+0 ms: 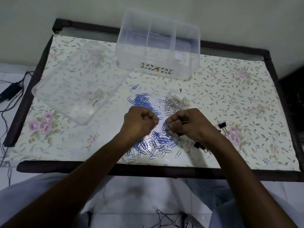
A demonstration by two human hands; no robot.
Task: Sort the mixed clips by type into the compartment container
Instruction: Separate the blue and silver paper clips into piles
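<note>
Clips [156,142] lie mixed beneath your hands, blue pile [143,102] and silver pile [176,104] beyond. Your left hand [139,122] and right hand [190,124] each curl, pinching thin wire clips. Clear compartment container [158,45] sits behind on floral tablecloth [238,96].

Floral-covered table [246,99], clear container [158,63], lid [77,83], paper clips [158,142], binder clips [222,125]
</note>
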